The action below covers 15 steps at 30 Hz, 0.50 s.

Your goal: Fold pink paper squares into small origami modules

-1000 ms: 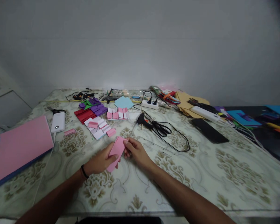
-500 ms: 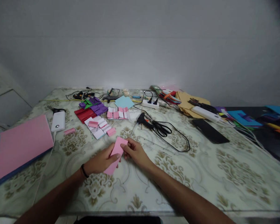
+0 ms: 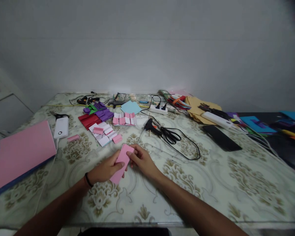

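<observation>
A pink paper strip is held tilted above the table's near middle. My left hand grips its left side, the thumb lying across the face. At its upper right edge, my right hand pinches the paper between thumb and fingers. The fingers behind the strip are partly hidden. Just beyond my hands are folded white and pink paper pieces, with small pink folded pieces among them. More pink and white folded pieces sit behind, near red folded paper and purple folded paper.
A black glue gun with coiled cord lies right of centre. Pink sheets, a white power bank and scissors are at left. A power strip, brown envelopes and a black phone-like slab are beyond and right.
Both hands keep their hold on the pink paper strip, with only a very slight shift of the fingers. Everything else on the table stays where it was.
</observation>
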{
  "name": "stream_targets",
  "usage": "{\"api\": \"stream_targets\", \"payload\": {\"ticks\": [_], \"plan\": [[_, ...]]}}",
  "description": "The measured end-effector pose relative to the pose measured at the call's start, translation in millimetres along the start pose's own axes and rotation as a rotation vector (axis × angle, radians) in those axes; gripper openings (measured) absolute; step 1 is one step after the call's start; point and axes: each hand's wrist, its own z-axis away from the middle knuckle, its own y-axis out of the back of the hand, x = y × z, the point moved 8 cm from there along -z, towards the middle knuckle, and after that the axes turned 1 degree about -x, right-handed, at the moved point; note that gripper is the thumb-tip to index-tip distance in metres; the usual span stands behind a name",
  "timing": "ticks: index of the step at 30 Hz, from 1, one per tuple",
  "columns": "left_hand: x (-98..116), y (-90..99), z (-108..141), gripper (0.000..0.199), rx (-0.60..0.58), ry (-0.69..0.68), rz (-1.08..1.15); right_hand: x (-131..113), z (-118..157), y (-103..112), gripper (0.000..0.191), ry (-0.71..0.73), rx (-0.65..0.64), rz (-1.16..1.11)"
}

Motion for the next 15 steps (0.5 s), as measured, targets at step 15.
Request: {"api": "stream_targets", "payload": {"ticks": [15], "plan": [[2.5,-0.6,0.1,0.044,-0.010,-0.022,0.076,-17.1,4.5,5.6,0.027,0.200,0.059,0.183]]}}
